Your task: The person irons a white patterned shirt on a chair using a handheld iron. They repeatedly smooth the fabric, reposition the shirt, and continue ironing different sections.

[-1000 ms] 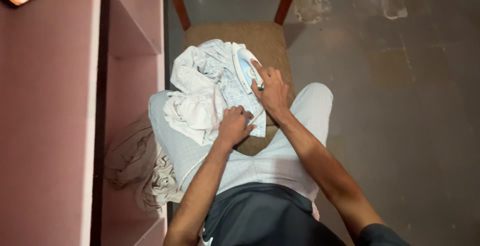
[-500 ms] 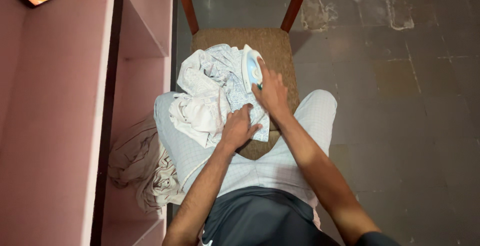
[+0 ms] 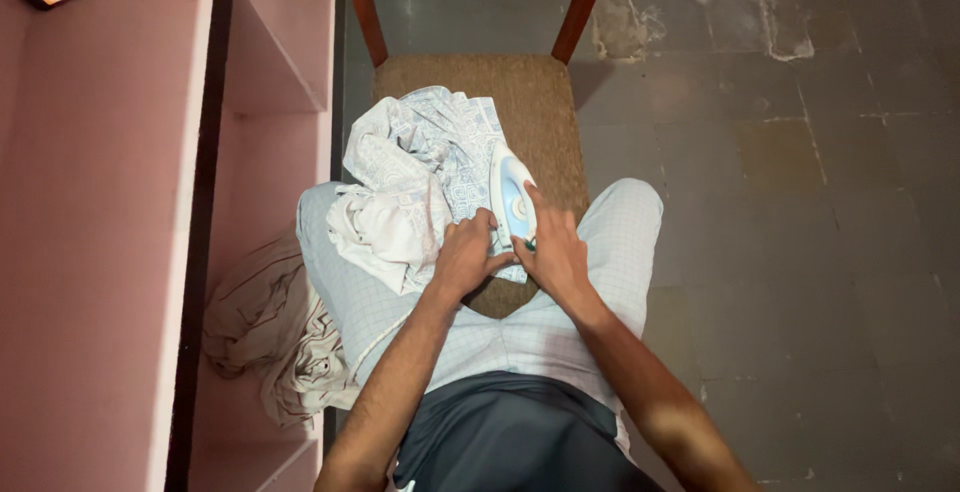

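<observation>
Already risky: white-and-blue plastic clothes iron gripped by right hand, lying at 12 o'clock of it, atop patterned pale-blue crumpled cloth w/ left hand fisted on fabric. Could scorch cloth, burn knuckles.

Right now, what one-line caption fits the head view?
Both hands, left hand and right hand, rest on a white-and-blue iron lying on crumpled cloth on a wooden chair.

light: dim, soft, indoor | shadows: faint, diffuse | glare: none | focus: sharp overall | edges: slight wide-angle stretch
</observation>
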